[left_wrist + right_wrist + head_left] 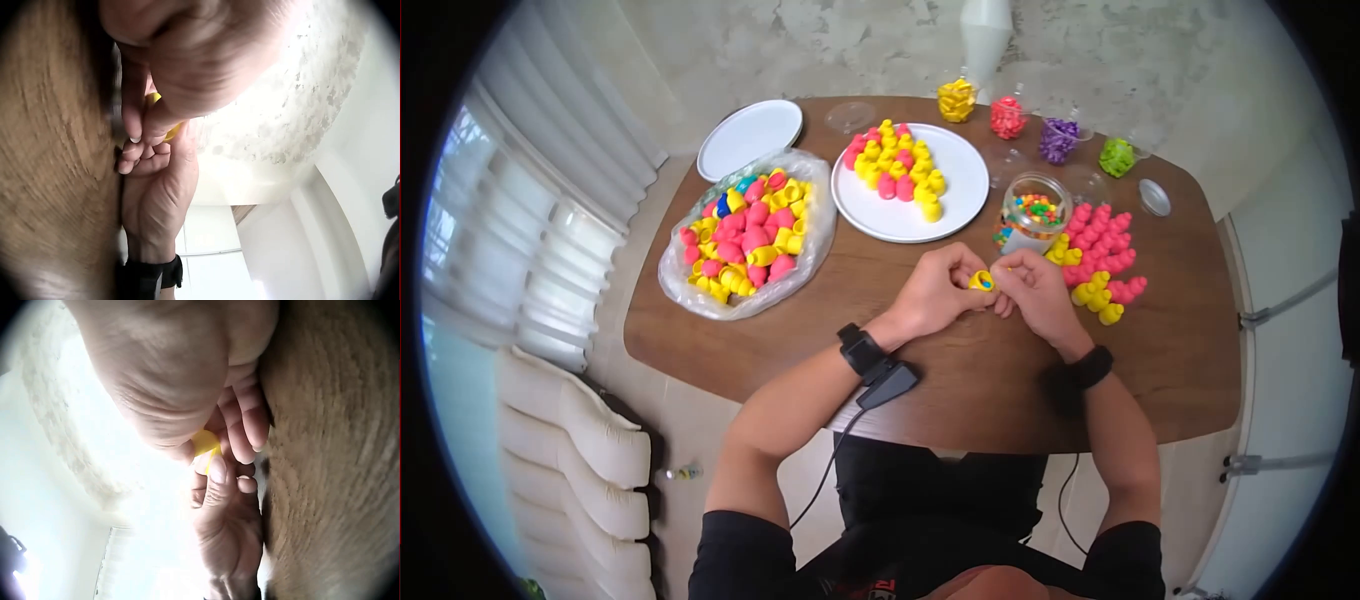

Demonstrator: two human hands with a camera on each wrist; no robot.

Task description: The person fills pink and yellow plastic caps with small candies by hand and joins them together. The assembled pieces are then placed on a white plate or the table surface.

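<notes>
In the head view, my left hand [932, 292] grips a small yellow plastic shell half [981, 281] with its opening up. Bits of blue and other colours show inside it. Close against its rim are the curled fingers and thumb of my right hand [1042, 292]; whether they pinch anything I cannot tell. Both wrist views show the yellow shell half [205, 442] mostly hidden among the fingers. Just beyond the hands stands an open glass jar [1028, 238] of small multicoloured candies. To its right lie pink figure-shaped shells [1100, 240] and yellow ones [1092, 291].
At the left, a clear plastic bag [683, 292] holds loose pink and yellow shell parts. A white plate [960, 205] bears pink and yellow shells; another white plate [750, 135] lies behind the bag. Jars of yellow [956, 100], pink [1007, 118], purple [1058, 140] and green pieces [1116, 157] line the back.
</notes>
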